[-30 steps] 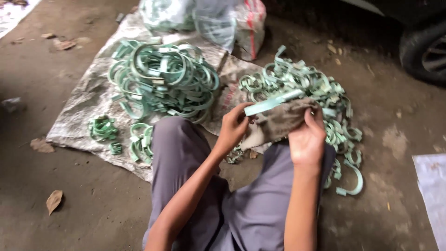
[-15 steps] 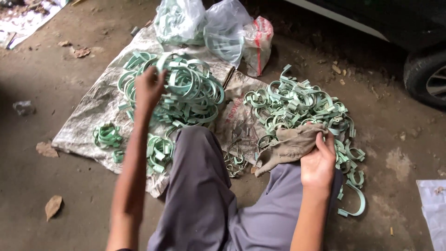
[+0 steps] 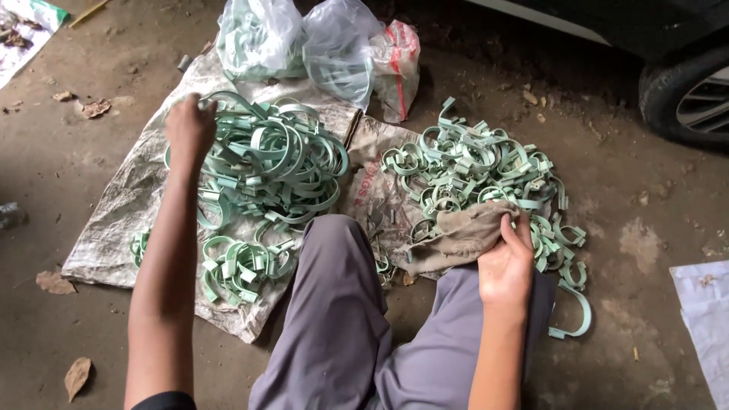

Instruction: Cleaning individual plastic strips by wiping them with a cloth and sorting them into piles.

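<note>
My left hand (image 3: 190,129) reaches out over the far left edge of a big pile of pale green curved clamps (image 3: 273,163). Its back faces me with the fingers curled down, so whether it holds a clamp is hidden. My right hand (image 3: 505,266) grips a crumpled brown cloth (image 3: 459,235) that lies at the near edge of a second, looser pile of green clamps (image 3: 478,167). A smaller bunch of clamps (image 3: 235,266) lies beside my grey-trousered left knee (image 3: 334,304).
The piles rest on a worn woven sack (image 3: 114,220) spread on bare dirt ground. Clear plastic bags of more clamps (image 3: 304,42) stand at the back. A car tyre (image 3: 691,99) is at the upper right, a white sheet (image 3: 702,319) at the right edge.
My left hand left the cloth and the clamp held at my lap, swung out to the left pile and moved further left along it. The right hand keeps the cloth.
</note>
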